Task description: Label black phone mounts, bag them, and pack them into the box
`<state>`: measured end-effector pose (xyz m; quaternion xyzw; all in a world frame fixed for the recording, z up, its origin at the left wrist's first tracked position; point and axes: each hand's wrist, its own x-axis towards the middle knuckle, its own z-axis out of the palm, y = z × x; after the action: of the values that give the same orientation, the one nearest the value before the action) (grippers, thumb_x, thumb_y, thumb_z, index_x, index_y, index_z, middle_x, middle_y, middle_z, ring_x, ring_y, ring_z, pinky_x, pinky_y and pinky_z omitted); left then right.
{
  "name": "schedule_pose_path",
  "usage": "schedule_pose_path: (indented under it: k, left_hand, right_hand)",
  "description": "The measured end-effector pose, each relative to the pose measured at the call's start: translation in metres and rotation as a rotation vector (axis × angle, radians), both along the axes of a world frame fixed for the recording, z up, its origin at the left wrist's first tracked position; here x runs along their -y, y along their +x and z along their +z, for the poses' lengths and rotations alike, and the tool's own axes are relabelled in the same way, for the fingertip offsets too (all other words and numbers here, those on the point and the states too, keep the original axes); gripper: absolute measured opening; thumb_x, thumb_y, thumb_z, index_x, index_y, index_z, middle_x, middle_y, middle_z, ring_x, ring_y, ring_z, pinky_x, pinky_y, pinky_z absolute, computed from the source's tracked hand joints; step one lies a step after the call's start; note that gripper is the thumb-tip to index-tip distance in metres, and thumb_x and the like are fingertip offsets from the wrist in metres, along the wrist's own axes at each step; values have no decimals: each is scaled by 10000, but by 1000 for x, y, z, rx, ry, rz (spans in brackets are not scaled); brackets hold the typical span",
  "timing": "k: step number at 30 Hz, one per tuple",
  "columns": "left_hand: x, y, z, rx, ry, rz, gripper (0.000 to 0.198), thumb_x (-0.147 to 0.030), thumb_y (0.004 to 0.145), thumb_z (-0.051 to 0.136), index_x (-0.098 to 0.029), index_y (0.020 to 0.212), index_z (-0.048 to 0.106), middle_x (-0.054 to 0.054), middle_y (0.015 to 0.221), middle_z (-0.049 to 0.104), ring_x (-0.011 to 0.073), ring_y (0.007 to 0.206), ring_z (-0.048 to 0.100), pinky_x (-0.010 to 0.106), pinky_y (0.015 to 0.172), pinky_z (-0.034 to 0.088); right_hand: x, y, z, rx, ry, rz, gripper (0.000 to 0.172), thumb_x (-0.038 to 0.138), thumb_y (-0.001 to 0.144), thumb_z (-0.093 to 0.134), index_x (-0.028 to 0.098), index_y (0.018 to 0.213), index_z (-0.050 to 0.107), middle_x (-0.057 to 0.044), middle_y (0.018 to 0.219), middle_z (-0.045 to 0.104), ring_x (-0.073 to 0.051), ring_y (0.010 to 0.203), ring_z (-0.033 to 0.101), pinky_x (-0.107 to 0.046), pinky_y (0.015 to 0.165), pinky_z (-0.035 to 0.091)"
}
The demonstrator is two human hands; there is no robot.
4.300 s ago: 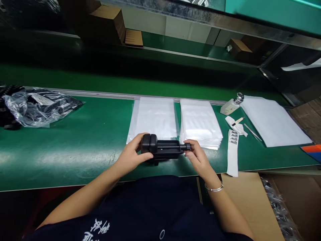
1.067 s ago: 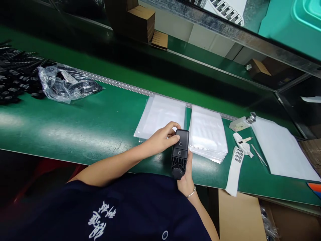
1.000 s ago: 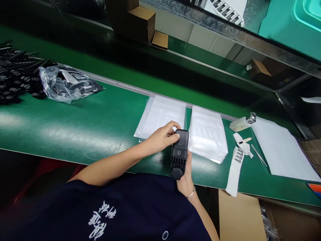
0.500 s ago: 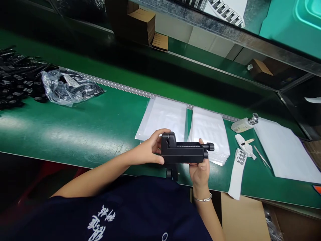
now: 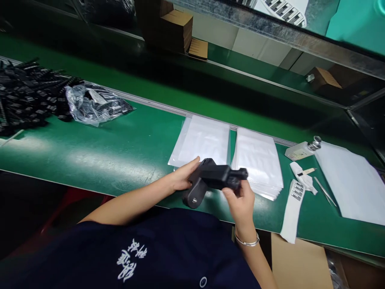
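Note:
Both hands hold a black plastic clamp-like device [image 5: 215, 175] with knobs at its right end, above the front part of the green bench. My left hand [image 5: 184, 175] grips its left end, the fingers partly hidden behind it. At the knob end, my right hand [image 5: 241, 200] is closed around the underside, thumb near the knobs. A rounded black arm with a screw hangs from the device's lower left. Just behind lie a stack of clear plastic bags [image 5: 207, 138] and a second stack of white bags [image 5: 257, 160].
On the right are a dispenser bottle [image 5: 300, 150], a label strip [image 5: 293, 208], tweezers [image 5: 325, 192] and a large white sheet [image 5: 355, 180]. Black straps [image 5: 27, 96] and a filled plastic bag [image 5: 96, 104] lie left. A metal shelf edge [image 5: 255, 28] runs overhead.
The device has been turned over and tilted in my hands, so its knob end and the screwed arm now show. The view has shifted slightly left.

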<state>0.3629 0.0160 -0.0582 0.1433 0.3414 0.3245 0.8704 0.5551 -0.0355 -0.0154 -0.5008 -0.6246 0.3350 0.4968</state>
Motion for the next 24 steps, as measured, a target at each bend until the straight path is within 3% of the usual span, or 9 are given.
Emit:
schedule_pose_path:
  k: [3,8,10,12,14,16,18,21,24]
  left_hand:
    - [-6,7,-3,31,-31,-4,500,-479,962,465,-132,1300,585,88,824,727,194,716,683,300,730,533]
    - [-3,18,-3,115,-20,-36,532,-470,987,379,-140,1389,488,77,750,708,212,668,680,344,726,535]
    - [-3,19,-1,69,-27,-26,524,-469,983,399,-141,1378,501,71,750,707,203,665,677,327,714,534]
    - [-5,16,3,-5,-9,-22,542,-503,960,444,-137,1350,533,82,801,715,196,688,676,300,694,527]
    - [-10,9,5,-136,79,-24,584,-548,905,528,-149,1330,555,91,905,722,195,729,669,284,687,520]
    - [-17,-2,4,-380,279,-13,645,-590,840,595,-176,1332,551,91,1052,704,208,826,662,295,747,523]
    - [-25,-13,-2,-720,556,-3,687,-630,800,600,-194,1328,541,94,1228,639,249,1012,629,335,884,507]
    - [-35,-23,-9,-1141,845,-64,646,-638,826,476,-190,1288,537,123,1364,545,315,1238,519,451,1066,411]
    - [-34,-19,2,-1486,1048,-87,613,-562,844,430,-139,1278,524,191,1313,556,393,1292,463,586,1089,353]
  right_hand:
    - [6,-15,13,310,200,61,321,442,867,683,204,1063,597,-28,779,651,-202,644,640,-313,575,562]
    - [12,-30,16,403,288,80,362,471,949,563,170,1150,553,-63,806,647,-213,658,655,-317,573,555]
    - [12,-17,15,408,247,116,467,535,939,554,169,1228,534,-93,900,679,-232,740,683,-337,637,568]
    - [13,17,11,393,154,118,596,606,917,541,190,1340,484,-118,1060,690,-254,874,695,-362,739,573]
    - [19,71,3,396,18,-56,632,626,923,493,206,1394,455,-127,1157,674,-270,958,686,-392,815,556]
    - [34,133,-10,519,-137,-543,542,555,952,433,178,1330,522,-145,1086,691,-299,921,679,-431,799,536]
    - [58,185,-24,767,-482,-842,513,490,935,469,128,1283,572,-183,988,698,-362,896,665,-484,777,505]
    - [95,219,-45,804,-808,-888,558,477,951,441,87,1341,529,-205,928,693,-389,885,658,-473,739,488]
    - [115,209,-67,533,-702,-886,576,500,927,475,146,1381,491,-126,886,683,-324,805,663,-417,705,497]
